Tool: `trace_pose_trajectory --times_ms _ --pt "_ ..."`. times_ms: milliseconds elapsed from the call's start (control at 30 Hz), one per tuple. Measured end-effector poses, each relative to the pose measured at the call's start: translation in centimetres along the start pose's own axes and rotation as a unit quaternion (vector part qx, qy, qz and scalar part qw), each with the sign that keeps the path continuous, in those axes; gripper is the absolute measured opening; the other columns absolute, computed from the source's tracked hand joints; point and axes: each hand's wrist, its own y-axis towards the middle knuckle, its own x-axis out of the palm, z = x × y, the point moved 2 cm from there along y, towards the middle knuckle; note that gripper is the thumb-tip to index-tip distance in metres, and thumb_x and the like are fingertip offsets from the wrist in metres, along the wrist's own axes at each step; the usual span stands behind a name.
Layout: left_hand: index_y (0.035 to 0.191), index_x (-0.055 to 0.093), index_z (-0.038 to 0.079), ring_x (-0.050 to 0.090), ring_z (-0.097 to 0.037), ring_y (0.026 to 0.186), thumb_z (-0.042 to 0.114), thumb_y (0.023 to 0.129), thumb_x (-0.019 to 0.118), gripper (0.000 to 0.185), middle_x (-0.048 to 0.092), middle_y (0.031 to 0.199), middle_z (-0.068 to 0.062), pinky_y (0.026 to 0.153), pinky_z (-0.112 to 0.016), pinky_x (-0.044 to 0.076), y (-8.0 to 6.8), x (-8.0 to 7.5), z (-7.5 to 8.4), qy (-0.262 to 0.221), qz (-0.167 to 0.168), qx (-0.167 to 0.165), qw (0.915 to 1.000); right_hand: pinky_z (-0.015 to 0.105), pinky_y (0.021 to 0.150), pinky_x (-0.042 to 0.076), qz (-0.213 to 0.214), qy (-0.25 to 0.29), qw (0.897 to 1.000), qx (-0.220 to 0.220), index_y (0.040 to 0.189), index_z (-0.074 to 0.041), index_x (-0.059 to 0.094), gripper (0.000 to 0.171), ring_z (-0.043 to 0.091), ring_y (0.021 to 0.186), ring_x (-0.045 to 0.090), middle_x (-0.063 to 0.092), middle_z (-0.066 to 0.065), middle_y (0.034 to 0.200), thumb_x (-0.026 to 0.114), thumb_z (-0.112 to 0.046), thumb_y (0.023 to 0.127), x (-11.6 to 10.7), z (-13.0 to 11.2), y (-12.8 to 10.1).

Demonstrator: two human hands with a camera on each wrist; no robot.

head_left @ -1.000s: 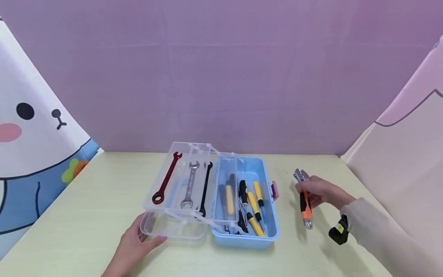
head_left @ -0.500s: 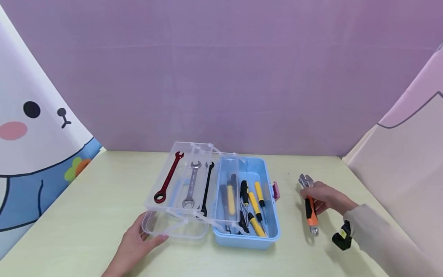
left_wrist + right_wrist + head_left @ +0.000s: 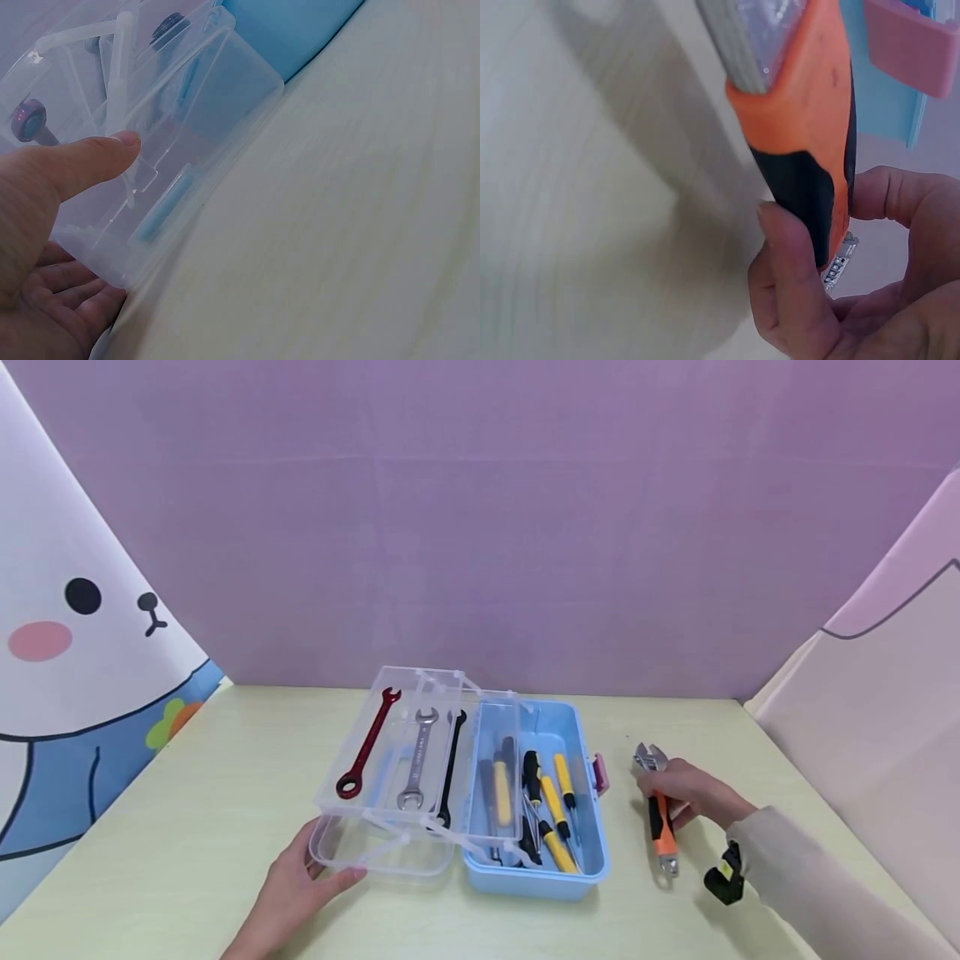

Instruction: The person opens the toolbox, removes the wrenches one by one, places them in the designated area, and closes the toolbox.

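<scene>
My right hand (image 3: 693, 793) grips an adjustable wrench (image 3: 662, 827) by its orange and black handle, with the metal jaw end pointing away. In the right wrist view the thumb and fingers pinch the handle (image 3: 802, 112) near the jaw end, and its shadow falls on the table beside it. My left hand (image 3: 296, 885) holds the near left corner of the clear lid (image 3: 382, 864), thumb on one side and fingers (image 3: 75, 289) on the other. This lid belongs to a blue toolbox (image 3: 536, 887). Above the lid, a clear tray (image 3: 371, 806) carries red (image 3: 369, 743), silver (image 3: 418, 760) and black wrenches (image 3: 452, 768).
Several yellow and black screwdrivers (image 3: 553, 806) lie inside the blue box, some seen through a second clear tray (image 3: 487, 837). A pink latch (image 3: 601, 774) sticks out on the box's right side. A purple cloth wall (image 3: 480, 527) stands behind the pale table (image 3: 187, 810).
My right hand with the adjustable wrench shifts slightly right, then back left, staying right of the toolbox. My left hand keeps its hold on the lid. The head view turns slightly.
</scene>
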Motion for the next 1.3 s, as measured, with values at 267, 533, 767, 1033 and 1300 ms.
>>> trace_pose_trajectory --times_ms 267,533,767,1033,1300 --pt "0.144 0.026 -0.004 0.04 -0.045 0.131 0.029 0.077 0.08 0.092 0.037 0.143 -0.033 0.104 -0.043 0.046 0.0 0.0 -0.1 -0.003 0.001 0.001 1.0 0.036 0.061 0.06 0.004 -0.004 1.0 0.009 0.087 0.001 0.05 0.022 0.019 0.068 0.059 0.057 0.009 0.077 0.054 -0.02 0.081 1.1 -0.8 0.7" --pt "0.144 0.026 -0.004 0.04 -0.045 0.131 0.03 0.077 0.08 0.092 0.037 0.143 -0.034 0.103 -0.043 0.046 0.0 0.1 -0.1 0.0 0.0 -0.004 1.0 0.036 0.061 0.06 0.006 -0.017 1.0 0.024 0.087 0.001 0.05 0.022 0.021 0.069 0.058 0.056 0.011 0.079 0.056 -0.02 0.081 1.8 -1.2 0.9" --pt "0.145 0.026 -0.003 0.04 -0.045 0.131 0.031 0.078 0.08 0.092 0.037 0.143 -0.034 0.103 -0.043 0.046 0.1 0.1 -0.1 0.004 0.001 -0.003 1.0 0.035 0.059 0.06 0.017 -0.032 0.999 0.021 0.088 0.001 0.05 0.024 0.022 0.066 0.059 0.058 0.012 0.078 0.057 -0.02 0.08 2.1 -1.2 1.1" --pt "0.145 0.026 -0.003 0.04 -0.045 0.131 0.03 0.078 0.08 0.092 0.038 0.143 -0.033 0.104 -0.043 0.045 0.2 0.1 -0.3 -0.001 -0.001 -0.001 1.0 0.035 0.059 0.06 0.026 -0.038 0.999 0.025 0.091 0.002 0.049 0.028 0.022 0.067 0.059 0.057 0.013 0.079 0.059 -0.022 0.082 2.3 -1.0 1.4" --pt "0.145 0.025 -0.003 0.039 -0.044 0.132 0.032 0.077 0.08 0.093 0.036 0.144 -0.033 0.105 -0.043 0.044 0.5 0.1 -0.5 0.009 -0.004 -0.004 0.9999 0.035 0.06 0.059 0.027 -0.042 0.998 0.028 0.095 0.003 0.047 0.032 0.022 0.066 0.058 0.056 0.012 0.079 0.059 -0.023 0.082 2.5 -1.3 1.3"
